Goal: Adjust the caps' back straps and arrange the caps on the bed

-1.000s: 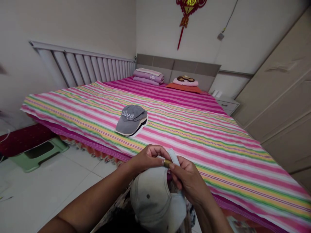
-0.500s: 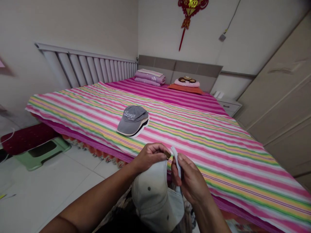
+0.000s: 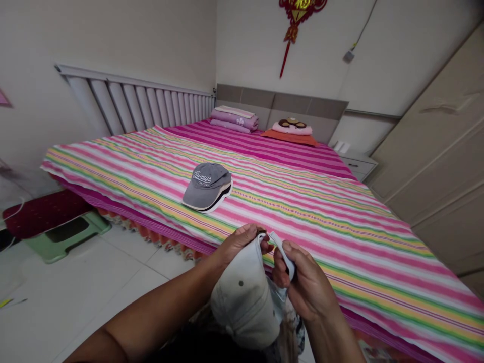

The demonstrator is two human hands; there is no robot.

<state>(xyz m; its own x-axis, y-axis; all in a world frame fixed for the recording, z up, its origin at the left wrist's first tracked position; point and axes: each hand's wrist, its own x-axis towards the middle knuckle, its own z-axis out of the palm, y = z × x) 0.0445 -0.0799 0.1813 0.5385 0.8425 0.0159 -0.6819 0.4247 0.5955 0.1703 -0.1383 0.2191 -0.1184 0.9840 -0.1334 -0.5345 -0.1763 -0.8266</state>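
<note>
A pale baseball cap (image 3: 245,297) hangs between my hands in front of the bed's near edge, its back strap undone. My left hand (image 3: 242,242) is closed on the cap's edge by a small brass-coloured buckle (image 3: 260,231). With thumb and fingers my right hand (image 3: 302,275) pinches the loose cap strap (image 3: 282,247), whose free end points toward the buckle, apart from it. Beyond them, a grey cap (image 3: 207,186) with white lettering lies on the striped sheet, on top of a black and a white cap whose brims show beneath.
The bed (image 3: 295,196) has a striped cover, with folded purple bedding (image 3: 234,120) and a pink folded item (image 3: 292,128) near the headboard. A green stool (image 3: 68,234) stands on the floor at left. A wardrobe (image 3: 434,136) rises at right.
My left hand has turned, and the cap's edge with the buckle now faces the strap. The cap has swung slightly, and my right hand has shifted a little right with the strap bent more.
</note>
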